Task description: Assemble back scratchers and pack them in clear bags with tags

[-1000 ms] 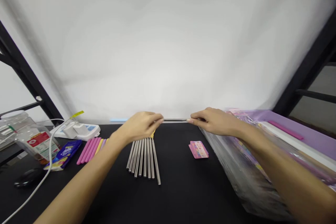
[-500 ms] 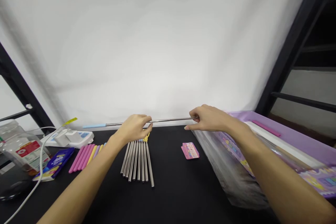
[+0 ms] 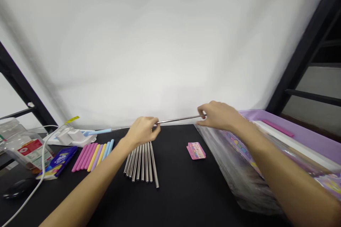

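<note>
A thin metal telescopic rod with a light blue handle stretches across both hands above the black table. My left hand is closed around its middle. At the right end of the rod, my right hand pinches it between thumb and fingers. Below my left hand lie several metal rods fanned side by side, their far ends hidden by that hand. To their left is a row of pink, yellow, purple and blue sticks. A small stack of pink cards rests on the table below my right hand.
On the right stands a purple box, with clear plastic bags beside it under my right arm. A power strip, a clear jar, a blue packet, a white cable and a black mouse occupy the left.
Both hands and the rod have shifted slightly right in view. The rod's right end sits a little higher, and its blue handle a little lower. More of the blue sticks now shows.
</note>
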A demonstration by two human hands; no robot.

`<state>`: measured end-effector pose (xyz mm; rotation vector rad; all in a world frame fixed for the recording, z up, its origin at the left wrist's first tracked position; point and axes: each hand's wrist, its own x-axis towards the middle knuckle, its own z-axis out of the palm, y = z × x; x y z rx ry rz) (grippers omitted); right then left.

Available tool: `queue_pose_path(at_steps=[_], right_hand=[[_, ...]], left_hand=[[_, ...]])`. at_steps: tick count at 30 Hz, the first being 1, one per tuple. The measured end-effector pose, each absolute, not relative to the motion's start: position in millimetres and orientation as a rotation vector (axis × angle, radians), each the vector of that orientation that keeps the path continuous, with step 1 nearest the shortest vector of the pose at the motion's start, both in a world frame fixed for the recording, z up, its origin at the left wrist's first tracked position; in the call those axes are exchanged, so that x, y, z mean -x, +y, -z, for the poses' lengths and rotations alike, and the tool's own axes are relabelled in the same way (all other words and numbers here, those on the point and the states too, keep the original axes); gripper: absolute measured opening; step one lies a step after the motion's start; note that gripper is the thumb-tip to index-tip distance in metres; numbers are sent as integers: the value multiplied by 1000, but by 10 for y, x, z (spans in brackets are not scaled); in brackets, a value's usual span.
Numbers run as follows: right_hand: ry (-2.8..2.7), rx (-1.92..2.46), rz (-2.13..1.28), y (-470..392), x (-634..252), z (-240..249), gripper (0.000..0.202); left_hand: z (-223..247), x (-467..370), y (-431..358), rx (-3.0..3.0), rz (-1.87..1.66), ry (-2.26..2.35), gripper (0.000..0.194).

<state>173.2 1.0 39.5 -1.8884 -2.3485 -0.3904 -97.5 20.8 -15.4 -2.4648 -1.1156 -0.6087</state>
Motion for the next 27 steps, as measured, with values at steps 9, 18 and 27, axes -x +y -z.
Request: queue_pose_path(at_steps=[9, 18, 27], right_hand=[[-2264, 1980, 350, 65, -1801, -401, 25], [-2269, 1950, 513, 82, -1709, -293, 30], [-2326, 1821, 532, 166, -1708, -242, 33]], left_hand=[[-75, 1163, 235, 2361, 338, -1150, 31], [73, 1090, 153, 2672, 485, -1086, 30], [6, 1404, 342, 2446, 266, -1277, 33]])
